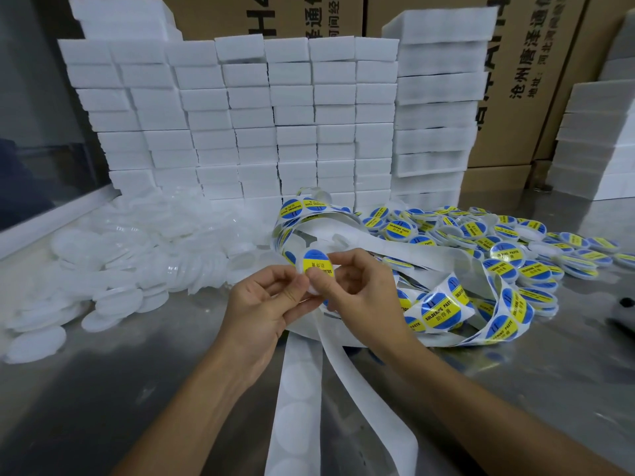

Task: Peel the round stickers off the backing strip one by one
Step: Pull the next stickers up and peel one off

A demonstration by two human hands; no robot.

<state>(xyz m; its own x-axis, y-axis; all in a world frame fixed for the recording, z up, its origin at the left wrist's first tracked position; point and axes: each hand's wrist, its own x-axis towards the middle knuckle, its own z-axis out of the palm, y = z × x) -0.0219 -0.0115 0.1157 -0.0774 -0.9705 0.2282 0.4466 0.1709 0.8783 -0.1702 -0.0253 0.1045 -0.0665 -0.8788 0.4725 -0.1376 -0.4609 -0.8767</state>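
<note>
A round blue and yellow sticker (316, 263) stands upright between my two hands above the metal table. My left hand (264, 304) pinches its lower left edge with thumb and fingers. From the right, my right hand (357, 290) holds it with curled fingers, together with a small white round lid partly hidden behind the sticker. The white backing strip (302, 389) hangs from under my hands toward the near edge, with bare round outlines on it. A tangled loop of strip still bearing stickers (443, 310) lies to the right of my hands.
Several white plastic lids (113, 255) are heaped on the left. Lids with stickers on them (508, 249) spread over the right of the table (137, 389). Stacked white foam blocks (275, 115) and cardboard boxes (515, 80) stand at the back.
</note>
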